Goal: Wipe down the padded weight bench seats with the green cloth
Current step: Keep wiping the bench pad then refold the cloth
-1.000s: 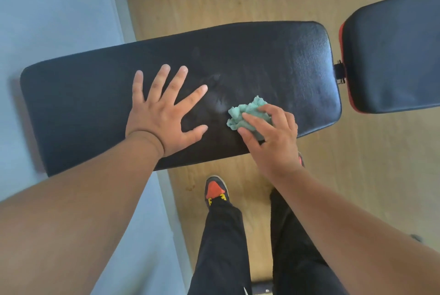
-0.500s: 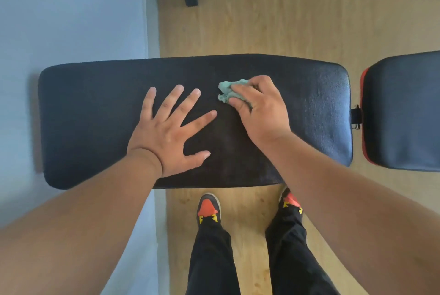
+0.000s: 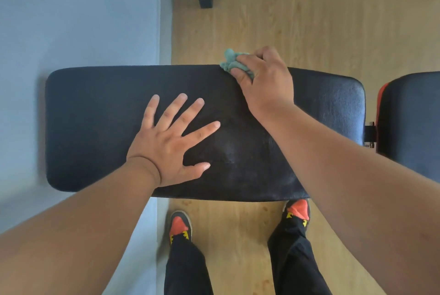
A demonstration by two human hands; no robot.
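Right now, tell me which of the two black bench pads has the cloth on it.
The long pad in the middle: the right hand presses the green cloth at its far edge. The red-trimmed pad at the right is untouched.

A bunched cloth (image 3: 232,63) in pale teal green is seen under the fingers of the right hand (image 3: 265,80). The padded seat (image 3: 95,113) beneath both hands is covered in black with a fine pebbled grain, and a dull greyish smear is seen on it just right of the left hand (image 3: 170,144). Right of the right hand, a second pad (image 3: 409,123) is shown in the same black, edged on its near side with a red strip. The floor (image 3: 309,14) beyond the hands is patterned in light yellowish wood grain, and a pale blue-grey surface (image 3: 78,16) is seen left of the left hand. Below the hands, black trousers (image 3: 188,268) and shoes (image 3: 179,225) with orange-red toes and yellow marks are seen.
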